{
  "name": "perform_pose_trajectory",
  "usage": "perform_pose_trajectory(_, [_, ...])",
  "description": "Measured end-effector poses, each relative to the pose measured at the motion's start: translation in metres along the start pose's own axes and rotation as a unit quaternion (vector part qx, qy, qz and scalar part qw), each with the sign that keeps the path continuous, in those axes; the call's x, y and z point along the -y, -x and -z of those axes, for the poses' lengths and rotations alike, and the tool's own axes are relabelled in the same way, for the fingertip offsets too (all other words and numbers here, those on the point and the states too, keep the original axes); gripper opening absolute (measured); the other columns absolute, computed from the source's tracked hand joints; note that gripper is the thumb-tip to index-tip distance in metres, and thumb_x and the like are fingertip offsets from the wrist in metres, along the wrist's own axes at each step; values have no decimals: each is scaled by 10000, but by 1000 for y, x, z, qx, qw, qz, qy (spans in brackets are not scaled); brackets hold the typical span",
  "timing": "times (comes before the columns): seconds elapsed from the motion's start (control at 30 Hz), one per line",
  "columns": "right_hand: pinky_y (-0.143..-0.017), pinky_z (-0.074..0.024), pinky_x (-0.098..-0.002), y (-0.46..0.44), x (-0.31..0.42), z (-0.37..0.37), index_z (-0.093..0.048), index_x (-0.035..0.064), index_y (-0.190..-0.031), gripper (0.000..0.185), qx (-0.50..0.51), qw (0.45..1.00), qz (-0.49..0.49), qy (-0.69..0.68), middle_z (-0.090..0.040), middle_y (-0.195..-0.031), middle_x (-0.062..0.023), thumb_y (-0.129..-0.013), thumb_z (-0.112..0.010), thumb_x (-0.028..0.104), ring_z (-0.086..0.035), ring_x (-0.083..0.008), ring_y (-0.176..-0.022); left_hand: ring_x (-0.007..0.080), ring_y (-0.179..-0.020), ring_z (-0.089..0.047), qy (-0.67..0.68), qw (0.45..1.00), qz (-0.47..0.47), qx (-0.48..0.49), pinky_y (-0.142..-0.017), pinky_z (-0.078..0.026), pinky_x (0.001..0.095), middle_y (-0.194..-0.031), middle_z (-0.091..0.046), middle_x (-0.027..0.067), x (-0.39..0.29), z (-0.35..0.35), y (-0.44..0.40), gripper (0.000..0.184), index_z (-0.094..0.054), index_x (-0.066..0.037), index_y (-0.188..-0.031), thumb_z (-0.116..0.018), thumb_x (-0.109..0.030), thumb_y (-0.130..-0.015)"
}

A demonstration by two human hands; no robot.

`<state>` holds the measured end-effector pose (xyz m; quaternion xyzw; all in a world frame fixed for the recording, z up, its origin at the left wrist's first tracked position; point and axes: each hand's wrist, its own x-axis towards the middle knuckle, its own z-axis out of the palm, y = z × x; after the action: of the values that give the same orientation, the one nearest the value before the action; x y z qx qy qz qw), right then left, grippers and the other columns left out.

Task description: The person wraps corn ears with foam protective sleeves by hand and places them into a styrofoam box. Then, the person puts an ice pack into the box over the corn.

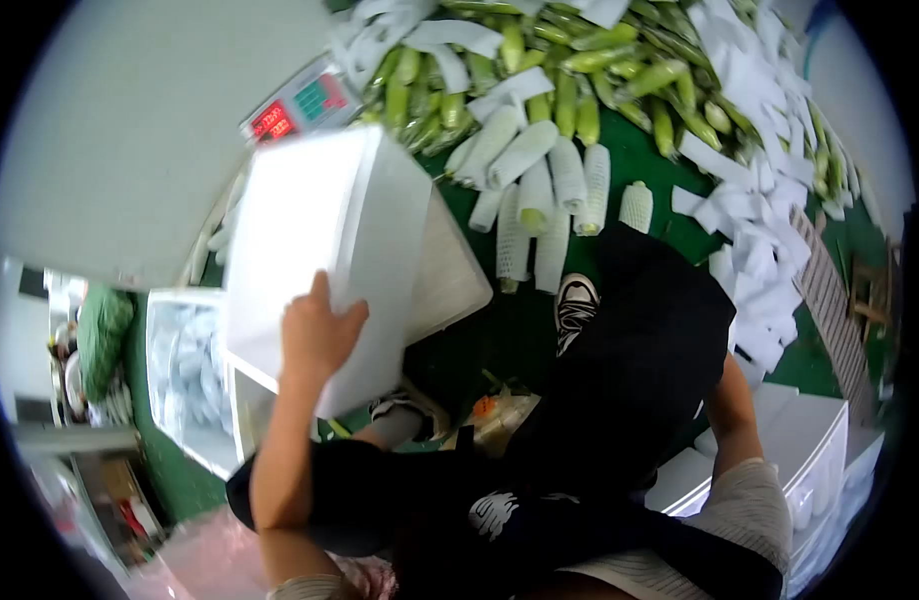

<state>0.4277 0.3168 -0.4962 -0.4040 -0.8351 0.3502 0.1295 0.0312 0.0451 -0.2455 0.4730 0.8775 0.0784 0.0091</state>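
Note:
A white foam box [385, 230] stands on the scale's flat platform [450, 270], its pale top face tilted toward me and slightly blurred. My left hand [320, 328] grips it near the close edge, index finger stretched along the face and thumb spread over the side. My right forearm [735, 415] reaches down beside my right knee, and the fingers there are hidden behind the dark trouser leg. In front of my feet lie several corn cobs in white foam net sleeves [535, 195].
A big heap of green corn [590, 70] fills the back. White foam sleeves [755, 230] lie piled at the right. The scale's display [300, 105] is behind the box. One foam box [185, 380] with bagged contents stands left; another white box [790, 430] is at right.

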Motion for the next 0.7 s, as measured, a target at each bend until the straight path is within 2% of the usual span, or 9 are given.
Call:
perform_pose_trajectory(0.13, [-608,-496,-356,50,-56,7,-618,18,-762,200,-52,996,-59,-34,-627,-689,-138,-693,-691,191,-624,-289,-652,458,-740,-589,71,993,87,26,-697,-481,487,-759,-599,303,-19,-63,-29,405,-508,63,-899,-649,-272,-722])
perform_pose_trajectory(0.17, [-622,-509,-334,58,-46,11,-620,11,-783,178,-44,985,-155,-58,-643,-727,-139,-719,-681,166,-645,-254,-703,461,-749,-591,75,989,126,2,-703,-481,486,-765,-602,301,-20,-79,-37,389,-505,62,-887,-637,-268,-730])
perform_pose_trajectory(0.23, [-619,-512,-328,50,-23,13,-614,6,-800,139,-49,977,-196,-66,-642,-744,-140,-739,-656,123,-647,-250,-714,443,-842,-593,67,980,182,45,-764,-477,465,-886,-604,299,-38,-91,-60,494,-475,76,-1035,-623,-302,-751])
perform_pose_trajectory(0.3, [-624,-510,-335,26,-17,6,-604,0,-851,157,-74,990,-107,-63,-639,-756,-142,-747,-641,112,-643,-258,-705,399,-982,-560,66,980,184,-33,-855,-443,427,-1050,-564,284,-52,-111,-66,510,-444,64,-1142,-626,-238,-775])
perform_pose_trajectory(0.33, [-627,-508,-336,10,-8,6,-590,1,-904,191,-87,990,-84,-67,-634,-787,-149,-748,-632,102,-637,-271,-703,399,-982,-560,67,982,176,-30,-855,-443,427,-1050,-564,284,-64,-115,-69,510,-444,64,-1142,-626,-238,-775])
perform_pose_trajectory(0.4, [-631,-507,-337,-24,8,10,-575,3,-958,232,-104,990,-69,-71,-629,-817,-157,-749,-623,93,-631,-284,-701,359,-1073,-503,138,964,72,-217,-912,-403,397,-1126,-519,239,-95,-115,-71,451,-458,42,-1169,-621,-140,-790])
perform_pose_trajectory(0.47, [-652,-503,-352,-67,14,9,-527,-8,-1046,317,-170,977,-76,-101,-609,-879,-185,-754,-608,87,-619,-317,-724,361,-1056,-501,222,961,18,-162,-900,-410,391,-1100,-520,226,-128,-116,-89,427,-471,36,-1159,-621,-99,-782])
perform_pose_trajectory(0.57, [-805,-462,-422,-140,21,-21,-466,-66,-1088,421,-173,982,-62,-47,-535,-1019,-254,-767,-618,161,-547,-375,-956,369,-1013,-501,310,943,-93,-81,-877,-420,391,-1063,-509,216,-159,-162,-156,410,-502,28,-1130,-632,-101,-764])
perform_pose_trajectory(0.7, [-877,-440,-383,-236,62,-48,-350,-116,-1224,740,-25,979,-157,127,-502,-1121,-242,-712,-675,309,-517,-355,-1027,387,-1006,-502,160,979,-123,15,-882,-421,413,-1073,-505,223,-188,-255,-260,550,-457,28,-1158,-678,-203,-711])
